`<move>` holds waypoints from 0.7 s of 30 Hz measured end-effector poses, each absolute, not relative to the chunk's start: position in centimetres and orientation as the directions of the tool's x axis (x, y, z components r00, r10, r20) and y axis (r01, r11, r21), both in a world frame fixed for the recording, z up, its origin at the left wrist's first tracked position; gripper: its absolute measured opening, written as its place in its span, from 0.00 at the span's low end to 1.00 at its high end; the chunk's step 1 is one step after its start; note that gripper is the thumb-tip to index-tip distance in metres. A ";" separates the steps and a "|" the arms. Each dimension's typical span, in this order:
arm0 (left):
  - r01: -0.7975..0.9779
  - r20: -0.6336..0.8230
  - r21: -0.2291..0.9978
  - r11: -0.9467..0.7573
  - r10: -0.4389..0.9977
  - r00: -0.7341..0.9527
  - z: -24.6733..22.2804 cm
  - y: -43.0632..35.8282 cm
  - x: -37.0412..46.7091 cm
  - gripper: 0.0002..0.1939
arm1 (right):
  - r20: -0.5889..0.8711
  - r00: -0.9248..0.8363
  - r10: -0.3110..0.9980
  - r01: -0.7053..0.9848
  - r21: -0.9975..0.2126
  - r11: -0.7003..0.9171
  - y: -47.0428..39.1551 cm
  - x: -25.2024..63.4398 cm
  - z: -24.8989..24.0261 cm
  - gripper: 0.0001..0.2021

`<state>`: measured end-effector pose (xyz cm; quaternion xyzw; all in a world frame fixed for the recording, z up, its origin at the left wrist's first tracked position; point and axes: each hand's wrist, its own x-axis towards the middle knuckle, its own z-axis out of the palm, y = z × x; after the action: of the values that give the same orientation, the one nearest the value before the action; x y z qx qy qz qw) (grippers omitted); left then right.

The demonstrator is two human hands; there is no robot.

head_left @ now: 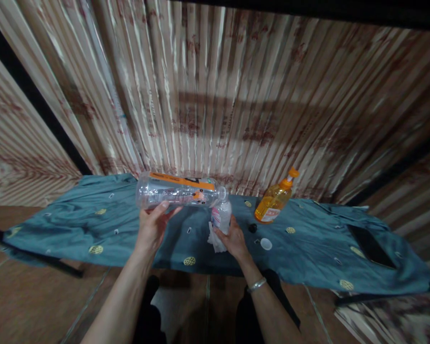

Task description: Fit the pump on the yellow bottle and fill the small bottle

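Note:
My left hand [153, 228] holds a large clear plastic bottle [177, 190] with an orange label, tipped on its side with its mouth to the right. That mouth meets the top of a small clear bottle [221, 214], which stands upright on the cloth in the grip of my right hand [233, 240]. A white crumpled tissue [215, 241] lies under and beside the small bottle. A silver bracelet [256, 284] sits on my right wrist.
A teal cloth [93, 224] with small yellow patterns covers the low table. On it stand an orange pump bottle [275, 200], a small black cap [252, 228], a white cap [265, 244] and a dark phone [370, 246] at the right. A striped curtain hangs behind.

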<state>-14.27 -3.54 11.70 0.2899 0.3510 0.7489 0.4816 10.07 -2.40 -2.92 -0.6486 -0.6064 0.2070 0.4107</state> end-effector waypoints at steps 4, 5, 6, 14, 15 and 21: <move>-0.522 0.084 0.804 -0.284 0.924 -0.373 11.9 -3.6 -14.2 0.29 | 0.201 0.206 0.958 0.617 -0.786 0.032 -2.1 9.5 -3.1 0.40; -0.522 0.082 0.805 -0.282 0.924 -0.374 11.9 -3.6 -14.2 0.29 | 0.202 0.207 0.957 0.617 -0.786 0.033 -2.1 9.4 -3.1 0.40; -0.522 0.080 0.805 -0.281 0.924 -0.374 11.9 -3.6 -14.2 0.29 | 0.207 0.209 0.956 0.618 -0.786 0.035 -2.0 9.3 -3.1 0.40; -0.518 0.089 0.806 -0.286 0.924 -0.373 11.9 -3.5 -14.3 0.30 | 0.229 0.203 0.952 0.639 -0.768 0.048 -1.9 9.4 -3.5 0.39; -0.517 0.090 0.807 -0.286 0.925 -0.370 12.0 -3.6 -14.3 0.30 | 0.228 0.205 0.952 0.640 -0.767 0.046 -1.9 9.4 -3.5 0.38; -0.512 0.091 0.812 -0.281 0.927 -0.364 12.1 -3.7 -14.3 0.31 | 0.226 0.213 0.950 0.643 -0.765 0.038 -1.8 9.4 -3.5 0.36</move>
<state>-14.25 -3.66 12.13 0.2915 0.3557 0.7454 0.4825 9.39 -1.84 -3.47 -0.6668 -0.5975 0.1909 0.4024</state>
